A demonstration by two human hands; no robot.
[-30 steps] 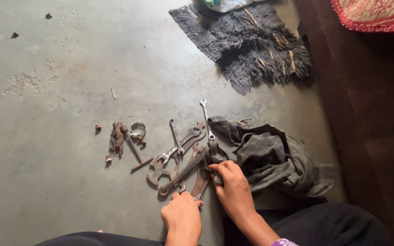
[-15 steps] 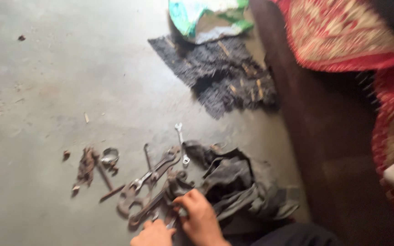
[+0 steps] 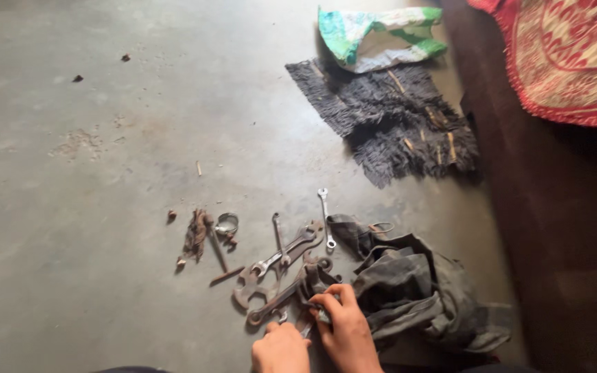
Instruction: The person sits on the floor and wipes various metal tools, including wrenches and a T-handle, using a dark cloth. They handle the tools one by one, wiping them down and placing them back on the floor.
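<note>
A: Wide view first: bare concrete floor stretching off to the left, lots of free room there, only a few crumbs of debris.

B: And the right side is walled in by dark furniture with a red patterned cloth draped over it. Up top, a dark shaggy mat with a green and white bag at its far end.

A: Closer in, a crumpled grey cloth bag lies open, just right of the hands. The rusty spanners are spread out on the floor touching its left edge, so I judge the unpacking well along.

B: A shiny small spanner lies at the top of that pile. Further left, a ring clip and some rusty bits, apart from the heap.

A: Now the hands. Right hand has its fingers curled around a tool at the near end of the pile; which piece exactly, I can't tell.

B: Left hand sits just beside it, knuckles up, looks closed, but what it holds is hidden.

A: Sorting, I'd say, is only partly done.
</note>
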